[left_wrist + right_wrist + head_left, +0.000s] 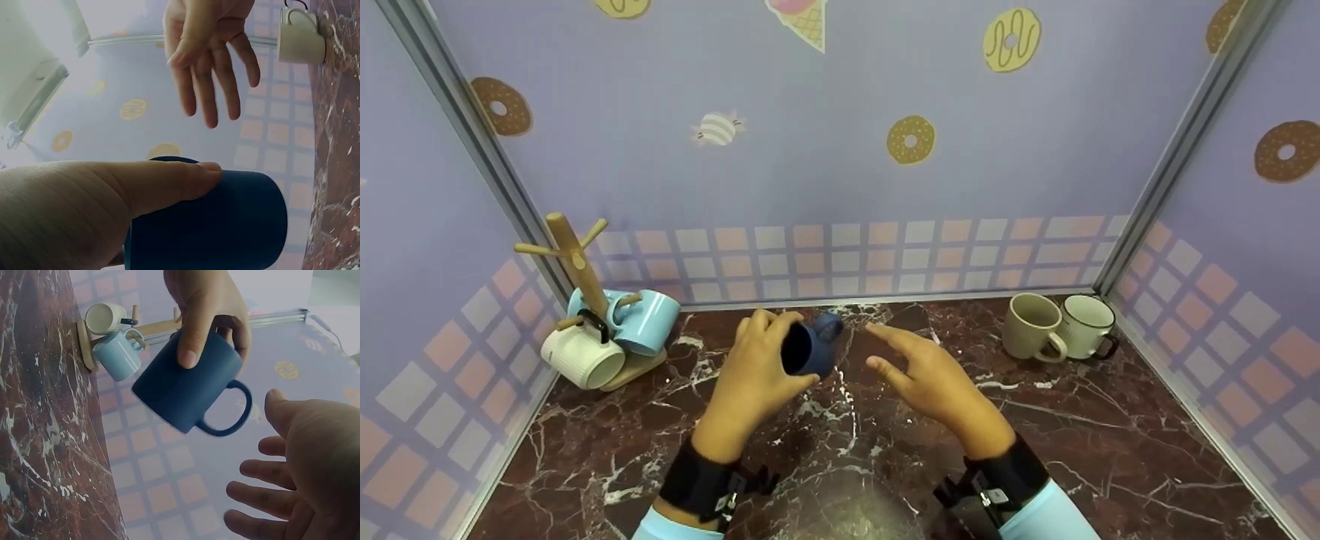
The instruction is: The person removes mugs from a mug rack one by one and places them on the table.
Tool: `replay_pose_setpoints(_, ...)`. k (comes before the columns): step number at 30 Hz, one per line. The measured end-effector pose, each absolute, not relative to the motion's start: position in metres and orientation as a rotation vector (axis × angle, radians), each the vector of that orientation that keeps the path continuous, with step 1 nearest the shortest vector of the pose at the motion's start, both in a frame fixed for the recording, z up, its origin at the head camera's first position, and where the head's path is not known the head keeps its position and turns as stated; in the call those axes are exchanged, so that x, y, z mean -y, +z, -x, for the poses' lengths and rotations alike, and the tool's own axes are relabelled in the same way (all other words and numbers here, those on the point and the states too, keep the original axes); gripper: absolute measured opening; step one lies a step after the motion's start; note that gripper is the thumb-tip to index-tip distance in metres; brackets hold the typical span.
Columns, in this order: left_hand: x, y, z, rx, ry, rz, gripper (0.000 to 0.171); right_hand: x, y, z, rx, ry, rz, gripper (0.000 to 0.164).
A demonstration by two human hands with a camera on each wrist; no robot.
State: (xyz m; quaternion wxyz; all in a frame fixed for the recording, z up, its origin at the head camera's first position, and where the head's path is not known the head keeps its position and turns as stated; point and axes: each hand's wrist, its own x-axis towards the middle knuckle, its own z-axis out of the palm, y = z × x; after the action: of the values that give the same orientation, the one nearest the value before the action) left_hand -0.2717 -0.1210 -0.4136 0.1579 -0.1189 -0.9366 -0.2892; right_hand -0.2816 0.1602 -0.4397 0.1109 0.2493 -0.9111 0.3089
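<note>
two hands (pixel 759 364), five-plus mugs (pixel 823 354), one stand (pixel 576 261)

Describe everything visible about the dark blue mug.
The dark blue cylindrical mug, smooth and ceramic-looking, has one rounded loop handle in the same colour. No print shows on the visible sides; its interior is too dark to read. It is tilted in the air above the dark red marble-patterned tabletop. The left hand grips it near the mouth; the right hand is close, not touching.
</note>
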Motion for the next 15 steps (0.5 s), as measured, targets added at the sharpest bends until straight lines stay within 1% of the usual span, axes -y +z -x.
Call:
replay_pose_setpoints(6, 0.117, -0.418, 0.266, 2.629, -0.726, 0.428, 0.086, -0.155, -0.442, 0.282, 2.637, 0.957, -0.697, 0.056)
replay_pose_setpoints(11, 0.112, -0.417, 0.258, 2.672, -0.697, 0.515, 0.091, -0.151, -0.448, 0.283, 2.601, 1.021, -0.725, 0.056)
replay_pose_setpoints(15, 0.108, -0.419, 0.254, 2.721, -0.701, 0.610, 0.093, -0.149, -0.448, 0.284, 2.533, 1.132, -0.818, 0.048)
